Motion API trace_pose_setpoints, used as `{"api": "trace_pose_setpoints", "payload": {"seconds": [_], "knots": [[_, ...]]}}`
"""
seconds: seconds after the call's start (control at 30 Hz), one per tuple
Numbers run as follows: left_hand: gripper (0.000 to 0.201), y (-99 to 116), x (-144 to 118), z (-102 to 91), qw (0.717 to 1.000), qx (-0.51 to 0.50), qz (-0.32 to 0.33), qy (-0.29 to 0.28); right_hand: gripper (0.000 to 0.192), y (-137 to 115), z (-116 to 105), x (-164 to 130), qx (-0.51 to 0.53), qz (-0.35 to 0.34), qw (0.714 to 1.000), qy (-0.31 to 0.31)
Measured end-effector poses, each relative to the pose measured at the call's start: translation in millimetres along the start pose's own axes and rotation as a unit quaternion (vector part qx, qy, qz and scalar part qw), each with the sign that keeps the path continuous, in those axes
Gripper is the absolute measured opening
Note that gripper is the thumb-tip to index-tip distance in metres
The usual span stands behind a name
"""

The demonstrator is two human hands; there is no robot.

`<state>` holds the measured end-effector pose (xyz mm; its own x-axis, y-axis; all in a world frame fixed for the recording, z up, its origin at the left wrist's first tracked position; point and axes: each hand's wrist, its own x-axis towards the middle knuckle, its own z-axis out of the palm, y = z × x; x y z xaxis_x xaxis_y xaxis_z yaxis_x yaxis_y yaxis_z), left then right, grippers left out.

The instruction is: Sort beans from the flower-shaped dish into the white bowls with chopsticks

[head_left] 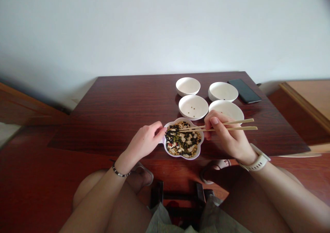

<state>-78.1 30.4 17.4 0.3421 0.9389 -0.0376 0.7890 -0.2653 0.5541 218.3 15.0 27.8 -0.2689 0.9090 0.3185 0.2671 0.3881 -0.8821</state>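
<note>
The left hand, palm down, pinches the edge of a flower-shaped dish at the front of the table; the right hand, angled inward, grips chopsticks, tips in mixed beans. White bowls stand beyond.

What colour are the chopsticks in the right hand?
The chopsticks are a plain pale tan, seen best in the head view.

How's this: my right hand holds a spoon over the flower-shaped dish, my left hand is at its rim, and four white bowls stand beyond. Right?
Not quite: it isn't a spoon. The head view shows your right hand holding a pair of chopsticks over the flower-shaped dish; your left hand is at its rim and four white bowls stand beyond, as you said.
</note>
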Motion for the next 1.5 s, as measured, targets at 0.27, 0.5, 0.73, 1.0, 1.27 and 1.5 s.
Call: {"api": "trace_pose_setpoints", "payload": {"seconds": [0.27,0.5,0.73,1.0,1.27,1.5], "knots": [[0.035,1.3,0.0,0.8,1.0,0.0,-0.003,-0.005,0.039,0.8,-1.0,0.3,-0.004,0.002,1.0,-0.006],[0.034,1.4,0.6,0.1,1.0,-0.002,-0.003,-0.003,0.039,0.8,-1.0,-0.3,-0.012,-0.001,1.0,-0.002],[0.034,1.5,0.2,-0.3,1.0,-0.002,-0.003,0.001,0.04,-0.9,-0.6,0.3,-0.016,-0.004,1.0,-0.005],[0.035,1.5,0.0,0.1,1.0,0.0,-0.002,0.0,0.04,-0.8,-0.4,0.1,-0.018,-0.003,1.0,0.001],[0.035,-0.5,0.2,1.8,1.0,-0.001,-0.002,0.002,0.039,3.6,1.6,-0.6,0.04,0.031,0.999,0.005],[0.035,-0.7,-0.3,1.9,1.0,-0.002,-0.004,0.001,0.039,4.9,2.3,-0.2,0.082,0.052,0.995,0.009]]}}
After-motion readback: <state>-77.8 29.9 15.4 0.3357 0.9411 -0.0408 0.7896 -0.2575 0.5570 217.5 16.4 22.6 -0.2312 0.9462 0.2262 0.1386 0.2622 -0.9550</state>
